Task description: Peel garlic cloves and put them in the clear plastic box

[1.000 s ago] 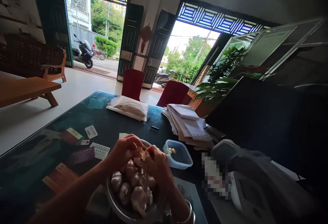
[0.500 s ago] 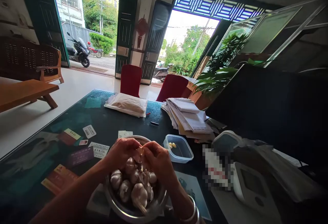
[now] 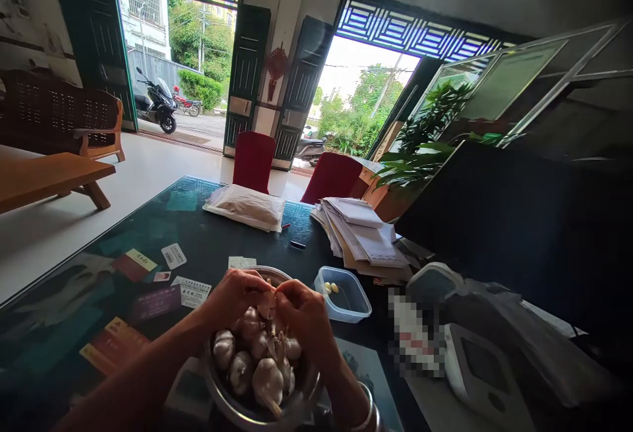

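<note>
At lower centre, the left hand (image 3: pixel 240 295) and right hand (image 3: pixel 305 313) meet, pinching a small garlic piece (image 3: pixel 266 305) above the metal bowl (image 3: pixel 228 408) of garlic bulbs (image 3: pixel 268 379); a slack pinch could drop it there, and a rightward swing could knock the nearby plastic box (image 3: pixel 352 301)

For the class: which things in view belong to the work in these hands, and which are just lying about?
In the work:
left hand and right hand, seemingly pinching a garlic piece
garlic bulbs
metal bowl holding them
plastic tub with pale pieces, probably

Just lying about:
paper stack
wrapped packet
cards
white device
</note>
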`<state>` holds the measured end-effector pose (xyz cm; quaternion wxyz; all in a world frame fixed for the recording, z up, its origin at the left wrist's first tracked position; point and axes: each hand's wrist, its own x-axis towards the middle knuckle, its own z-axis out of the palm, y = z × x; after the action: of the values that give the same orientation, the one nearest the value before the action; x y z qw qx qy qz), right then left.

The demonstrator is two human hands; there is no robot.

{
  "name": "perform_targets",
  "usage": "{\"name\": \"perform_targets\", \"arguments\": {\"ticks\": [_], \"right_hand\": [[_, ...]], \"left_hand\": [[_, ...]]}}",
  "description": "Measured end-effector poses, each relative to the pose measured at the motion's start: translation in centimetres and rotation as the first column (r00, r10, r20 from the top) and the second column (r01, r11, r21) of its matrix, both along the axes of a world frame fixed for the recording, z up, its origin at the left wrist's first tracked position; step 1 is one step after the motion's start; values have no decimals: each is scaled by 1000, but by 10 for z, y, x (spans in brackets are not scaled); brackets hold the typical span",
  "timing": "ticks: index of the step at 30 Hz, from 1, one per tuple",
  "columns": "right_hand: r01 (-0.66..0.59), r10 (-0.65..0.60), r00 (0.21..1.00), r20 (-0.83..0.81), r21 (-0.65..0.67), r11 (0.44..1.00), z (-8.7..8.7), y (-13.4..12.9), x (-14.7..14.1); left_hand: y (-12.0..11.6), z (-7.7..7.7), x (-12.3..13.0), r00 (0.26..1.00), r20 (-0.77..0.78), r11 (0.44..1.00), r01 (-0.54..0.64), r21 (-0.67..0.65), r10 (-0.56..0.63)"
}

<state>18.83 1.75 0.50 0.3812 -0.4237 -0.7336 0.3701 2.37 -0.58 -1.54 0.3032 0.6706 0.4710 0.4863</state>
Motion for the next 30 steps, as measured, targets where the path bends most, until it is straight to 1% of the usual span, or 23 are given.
{"name": "perform_targets", "arguments": {"ticks": [2,8,13,20,26,30], "right_hand": [[2,-2,1000,8,13,1000,1,0,0],[-36,36,999,-33,-27,999,2,-1,-1],[-17,17,999,43,13,1000,-2,1,0],[3,-10,995,102,67,998,-5,1,-1],[-6,2,994,109,42,999,-10,2,0],[14,-16,995,95,23,1000,-9,3,-1]], "left_hand": [[0,1,-1,1000,-16,1000,-2,7,2],[1,5,-2,998,-67,1000,-1,26,2],[0,5,-2,995,-101,999,6,44,-1],[0,4,-1,994,-109,997,33,65,-25],[0,4,0,995,-98,1000,-23,17,24],[-1,3,1,997,-60,998,-48,-33,46]]}}
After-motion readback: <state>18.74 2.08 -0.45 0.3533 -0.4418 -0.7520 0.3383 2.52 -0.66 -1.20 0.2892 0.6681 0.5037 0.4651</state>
